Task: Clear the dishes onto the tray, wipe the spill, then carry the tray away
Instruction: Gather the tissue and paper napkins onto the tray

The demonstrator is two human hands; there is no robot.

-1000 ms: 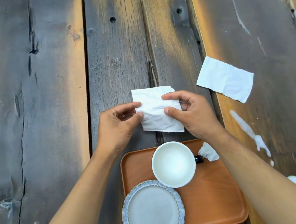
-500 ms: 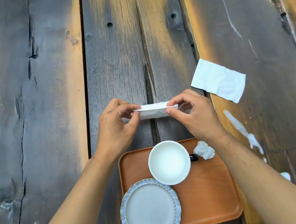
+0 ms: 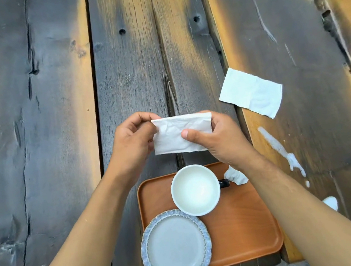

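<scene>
A folded white napkin (image 3: 177,136) is held above the table between my left hand (image 3: 132,139) and my right hand (image 3: 217,137), each pinching one end. Just below them an orange tray (image 3: 247,230) lies at the table's near edge. On it stand a white cup (image 3: 195,189) with a dark handle, a blue-rimmed grey plate (image 3: 176,247) overhanging the tray's left corner, and a crumpled tissue (image 3: 234,175). To the right of the tray a white spill (image 3: 280,149) streaks the wood, with a smaller white blot (image 3: 331,202) nearer me.
A second flat white napkin (image 3: 252,92) lies on the planks to the right of my hands, above the spill. The table (image 3: 57,126) is rough dark wood with gaps between boards. Its right edge drops off near a lower board (image 3: 350,27).
The napkin between my hands went from spread out to folded over into a narrower rectangle. Both hands rose slightly and stayed above the tray.
</scene>
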